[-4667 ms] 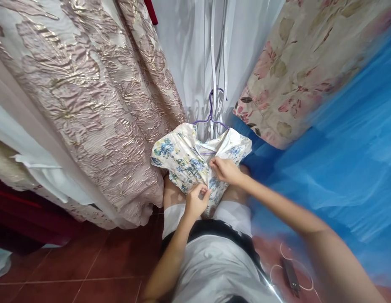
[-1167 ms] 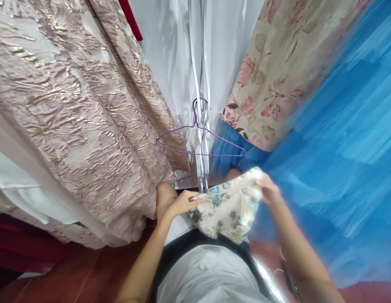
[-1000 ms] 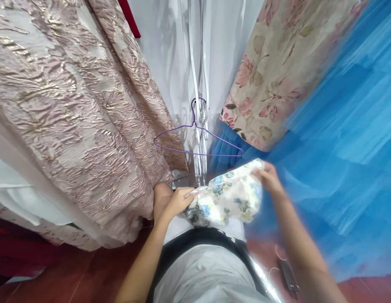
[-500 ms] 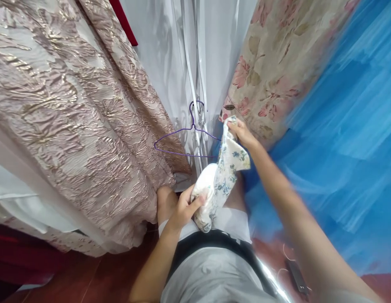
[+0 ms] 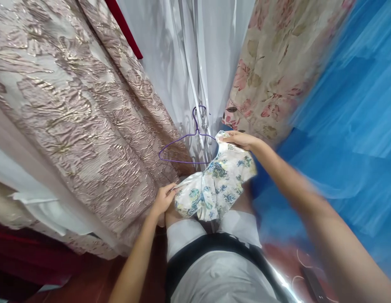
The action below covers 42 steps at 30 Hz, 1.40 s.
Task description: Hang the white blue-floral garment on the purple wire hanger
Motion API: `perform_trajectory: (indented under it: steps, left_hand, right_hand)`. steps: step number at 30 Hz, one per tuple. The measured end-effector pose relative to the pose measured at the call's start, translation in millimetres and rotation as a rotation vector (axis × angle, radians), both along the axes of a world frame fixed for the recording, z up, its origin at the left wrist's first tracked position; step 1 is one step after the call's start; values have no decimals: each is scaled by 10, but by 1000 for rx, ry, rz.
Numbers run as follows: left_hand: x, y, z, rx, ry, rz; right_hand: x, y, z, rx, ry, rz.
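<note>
A small white top with blue and yellow flowers (image 5: pixel 219 181) is stretched between my two hands, above my thighs. My left hand (image 5: pixel 164 197) pinches its left edge, fingers closed on the cloth. At the upper right, my right hand (image 5: pixel 241 139) grips the other end, thumb and fingers pressed on the fabric. Just beyond the garment hangs a purple hanger (image 5: pixel 179 161); its right end is hidden behind the cloth.
Pink and gold textured fabric (image 5: pixel 88 109) hangs on the left. White cloth with ribbons (image 5: pixel 157 42) hangs ahead, beside a beige floral fabric (image 5: pixel 271 71). Blue tulle (image 5: pixel 350 139) fills the right. A dark power strip (image 5: pixel 314 284) with cables lies on the reddish floor.
The floral garment has gone from bunched and upright to spread out sideways. My left hand moved left with its edge; my right hand shifted slightly down.
</note>
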State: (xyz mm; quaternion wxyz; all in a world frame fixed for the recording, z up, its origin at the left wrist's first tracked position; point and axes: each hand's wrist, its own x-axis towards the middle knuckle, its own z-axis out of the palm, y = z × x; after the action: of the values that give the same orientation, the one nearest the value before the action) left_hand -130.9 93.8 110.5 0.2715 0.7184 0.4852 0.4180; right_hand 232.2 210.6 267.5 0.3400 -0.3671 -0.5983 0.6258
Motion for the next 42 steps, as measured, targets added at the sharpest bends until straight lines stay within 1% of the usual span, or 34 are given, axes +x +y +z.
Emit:
perform_trajectory:
  steps: [2,4,6,8,11,12,14,17,19,22,24,25,27,29,30,31,33,34,35,36,39,42]
  left_hand:
    - [-126,153,-66,6,171,14]
    - [-206,288,-94,-1,262,48]
    - [-262,416,-62,33,274,124]
    - [-314,543,37,114,252,230]
    - [-402,739,285,256,222,391]
    - [-430,805,383,306,215,425]
    - [-475,935,588,390,198,449]
    - [-486,1105,903,447,145,434]
    - [-431,1178,1113,464,76,417]
    - [-231,1225,1395,494,-8,378]
    - [-38,1234,1518,491,7,324]
    - [63,1238,1549,487,32,288]
    - [239,1252,1545,486,75,213]
    - [343,1269,1470,472,66,162]
    - [362,1274,1419,456,40,160]
    - [360,1275,1366,440,8,178]
    - [315,1252,1272,424,-49,242]
    - [283,1227,1235,427,-65,266]
    - [253,1194,1207,433,-70,272]
    - [228,1156,1185,437,-69,262]
    - [200,1035,1155,439,-82,200]
    - [211,945,1166,444,-102,186]
  right_hand:
    - [3,2,5,8,-18,10]
    - [-10,3,-2,25,-35,13]
    - [-33,7,-14,46,-50,4]
    - [-57,13,-22,54,-63,-12]
    - [-78,15,-16,32,-67,-28]
    - [-80,12,-8,22,-63,-30]
    - [-81,-2,9,9,-56,-38]
    - [-79,-34,19,-8,-51,-55]
    - [-83,-54,-1,-32,-52,-63]
    - [-115,-71,-71,-80,-61,-81]
    - [-154,-74,-124,-102,-71,-94]
    - [-174,-74,-147,-109,-78,-95]
    - [-195,-79,-180,-114,-100,-93]
    - [-172,-108,-205,-68,-128,-117]
    - [-140,-139,-222,-1,-139,-164]
    - [-95,-184,-244,98,-143,-238]
    - [23,-319,-316,346,-117,-415]
    - [87,-406,-368,462,-98,-480]
    - [150,-499,-429,549,-82,-514]
    - [207,-591,-496,606,-76,-520]
    - [323,-804,-683,669,-126,-544]
    - [344,-859,-744,701,-140,-651]
